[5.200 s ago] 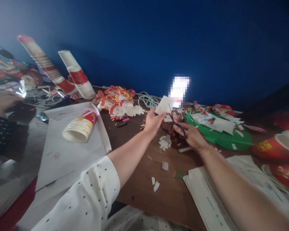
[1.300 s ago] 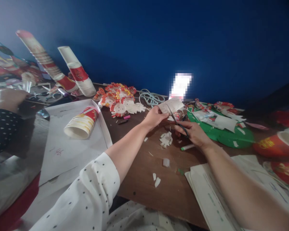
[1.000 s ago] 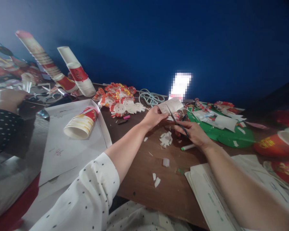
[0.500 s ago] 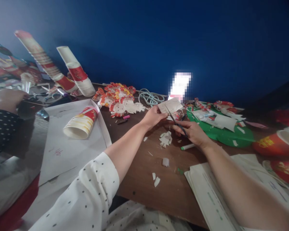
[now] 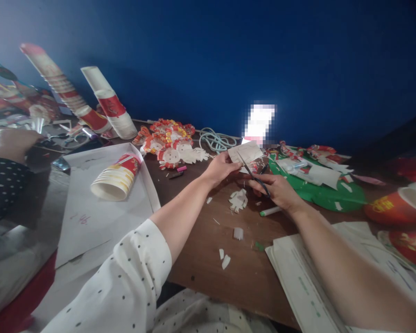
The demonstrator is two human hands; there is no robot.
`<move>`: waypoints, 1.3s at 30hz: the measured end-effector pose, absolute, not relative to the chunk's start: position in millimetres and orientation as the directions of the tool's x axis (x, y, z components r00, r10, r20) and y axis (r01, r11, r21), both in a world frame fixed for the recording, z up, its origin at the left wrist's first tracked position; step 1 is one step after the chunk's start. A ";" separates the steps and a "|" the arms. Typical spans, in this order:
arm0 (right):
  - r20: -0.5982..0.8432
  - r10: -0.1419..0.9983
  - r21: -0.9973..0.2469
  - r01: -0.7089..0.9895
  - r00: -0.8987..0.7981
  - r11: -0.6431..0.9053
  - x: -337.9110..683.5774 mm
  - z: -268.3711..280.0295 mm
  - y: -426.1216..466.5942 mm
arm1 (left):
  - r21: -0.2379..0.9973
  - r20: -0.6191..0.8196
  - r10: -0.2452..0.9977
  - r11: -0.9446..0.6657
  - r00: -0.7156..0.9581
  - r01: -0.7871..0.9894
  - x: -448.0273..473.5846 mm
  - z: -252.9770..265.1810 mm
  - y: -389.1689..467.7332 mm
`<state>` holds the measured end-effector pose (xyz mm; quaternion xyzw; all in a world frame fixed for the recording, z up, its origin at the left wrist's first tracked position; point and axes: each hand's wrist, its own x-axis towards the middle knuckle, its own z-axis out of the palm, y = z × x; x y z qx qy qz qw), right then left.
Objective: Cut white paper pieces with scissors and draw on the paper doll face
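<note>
Pinched in my left hand [image 5: 220,169] is a pale piece of paper [image 5: 251,152], held up above the table. My right hand [image 5: 277,187] grips a pair of dark scissors [image 5: 254,178], whose blades reach the near edge of the paper. A white cut-out with a jagged outline [image 5: 238,200] lies on the table just below my hands. Beside it is a white marker with a green end [image 5: 270,211]. Small paper scraps [image 5: 226,262] are scattered nearer to me.
Stacked paper cups [image 5: 116,111] lean at the back left, and another cup stack [image 5: 116,180] lies on a white box lid [image 5: 79,240]. Red-and-white cut cups [image 5: 169,143] are heaped behind. A green sheet [image 5: 319,194] is right. A co-worker's hand [image 5: 12,141] shows at far left.
Almost nothing differs. Both my hands, the paper and the scissors stay in nearly the same place.
</note>
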<state>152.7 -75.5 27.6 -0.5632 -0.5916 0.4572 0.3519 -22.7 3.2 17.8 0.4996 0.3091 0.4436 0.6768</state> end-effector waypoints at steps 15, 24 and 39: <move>-0.095 0.985 -0.964 0.259 -0.142 -0.056 156.5 19.8 -71.9 | 0.941 -0.030 0.921 0.158 0.389 -0.301 -23.0 18.4 4.6; -0.067 0.989 -0.954 0.300 -0.130 -0.025 154.5 21.6 -73.2 | 0.922 -0.059 0.919 0.200 0.389 -0.333 -21.7 20.5 1.9; -0.097 0.989 -0.944 0.326 -0.115 -0.054 150.4 26.4 -76.6 | 0.895 -0.011 0.887 0.215 0.462 -0.391 -21.6 17.5 2.9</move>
